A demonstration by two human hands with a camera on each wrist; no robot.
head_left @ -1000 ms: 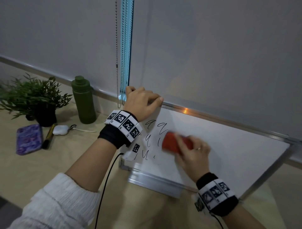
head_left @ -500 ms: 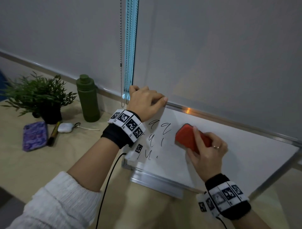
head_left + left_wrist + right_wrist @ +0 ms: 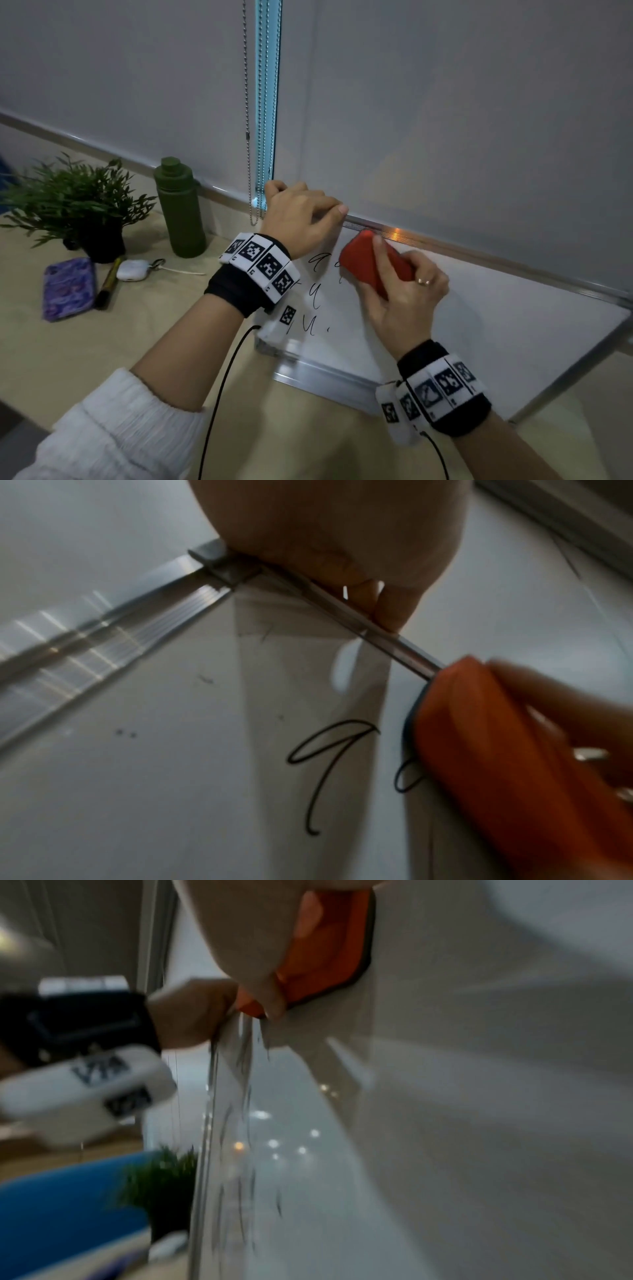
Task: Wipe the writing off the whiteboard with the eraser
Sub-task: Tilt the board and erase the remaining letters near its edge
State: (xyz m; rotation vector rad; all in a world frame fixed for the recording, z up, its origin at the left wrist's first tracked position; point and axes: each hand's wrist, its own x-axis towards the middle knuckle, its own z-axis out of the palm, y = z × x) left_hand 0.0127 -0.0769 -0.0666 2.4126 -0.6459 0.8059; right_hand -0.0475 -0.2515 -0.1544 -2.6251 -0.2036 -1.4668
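The right hand [image 3: 404, 301] clasps the red block eraser [image 3: 368, 262], fingers wrapped over its back, pressing it on the metal-framed whiteboard [image 3: 513, 318] beside the black handwriting [image 3: 329, 761]. The left hand [image 3: 298, 219] grips the board's top frame, fingers curled over it.

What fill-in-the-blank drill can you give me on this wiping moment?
1. The right hand grips a ____ eraser.
2. The left hand holds the whiteboard's ____ edge.
3. Writing remains to the ____ of the eraser.
4. The bottle is ____.

Missing: red; top; left; green
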